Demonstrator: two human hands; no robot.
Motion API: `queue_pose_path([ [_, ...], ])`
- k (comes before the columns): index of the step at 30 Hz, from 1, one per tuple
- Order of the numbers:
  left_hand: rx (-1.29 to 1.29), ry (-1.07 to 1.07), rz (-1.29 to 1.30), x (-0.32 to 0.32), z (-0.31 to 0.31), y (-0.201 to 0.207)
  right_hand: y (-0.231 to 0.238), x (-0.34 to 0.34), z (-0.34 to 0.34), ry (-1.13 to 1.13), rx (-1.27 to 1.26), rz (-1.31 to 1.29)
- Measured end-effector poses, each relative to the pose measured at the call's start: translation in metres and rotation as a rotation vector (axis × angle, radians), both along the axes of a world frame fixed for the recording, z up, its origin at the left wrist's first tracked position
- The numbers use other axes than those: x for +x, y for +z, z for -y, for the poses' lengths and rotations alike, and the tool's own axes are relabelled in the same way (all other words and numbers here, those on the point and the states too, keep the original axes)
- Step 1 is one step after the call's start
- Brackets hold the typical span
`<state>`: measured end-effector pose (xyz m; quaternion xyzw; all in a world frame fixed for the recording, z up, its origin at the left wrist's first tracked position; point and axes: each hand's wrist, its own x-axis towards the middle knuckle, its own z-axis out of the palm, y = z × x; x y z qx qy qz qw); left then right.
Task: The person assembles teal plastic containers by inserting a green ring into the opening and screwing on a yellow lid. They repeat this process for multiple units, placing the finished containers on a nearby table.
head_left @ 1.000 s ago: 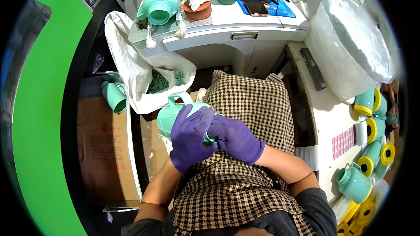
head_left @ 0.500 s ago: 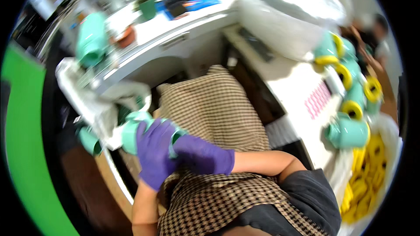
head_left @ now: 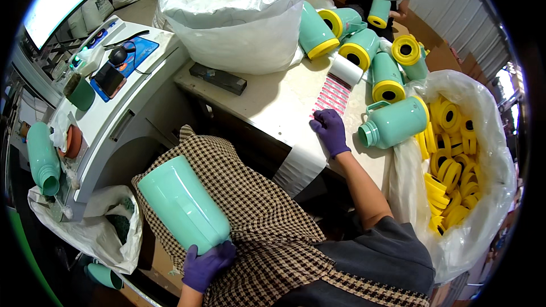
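Note:
In my purple-gloved left hand [head_left: 209, 262] is a mint-green jug body [head_left: 185, 202], tilted over my lap, with my fingers wrapped round its lower end. My right hand [head_left: 331, 132], also gloved in purple, is on the white table at the near edge of a sheet of pink-and-white labels [head_left: 334, 94]. Its fingers are curled together there; whatever they pinch is too small to make out. Just right of that hand, a mint-green jug [head_left: 395, 122] with a yellow base ring lies on its side.
Several green jugs with yellow rings [head_left: 388, 74] crowd the table's far right. A bag of yellow rings [head_left: 500, 153] stands at right, a big white sack [head_left: 239, 45] at the back. Left are a white desk [head_left: 122, 115], another green jug body [head_left: 42, 156] and a white bag [head_left: 94, 244].
My hands have parted. The right has moved from the jug body to the label sheet, while the left keeps hold of the jug body over my lap. The view has turned rightward.

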<state>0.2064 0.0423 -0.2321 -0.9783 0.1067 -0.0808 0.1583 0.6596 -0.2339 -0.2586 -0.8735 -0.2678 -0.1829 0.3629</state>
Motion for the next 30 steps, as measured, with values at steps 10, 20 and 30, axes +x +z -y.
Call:
queue_pose_path([
  [10, 0.026, 0.007, -0.025, 0.0, 0.008, 0.015, 0.011, -0.013, -0.005, 0.057, -0.048, 0.162],
  [20, 0.236, -0.057, 0.116, -0.001, 0.002, -0.003, 0.141, -0.136, -0.208, 1.043, 0.197, -0.345],
  [30, 0.175, -0.063, 0.158, -0.008, 0.004, -0.002, 0.129, -0.152, -0.266, 1.187, -0.122, -0.475],
])
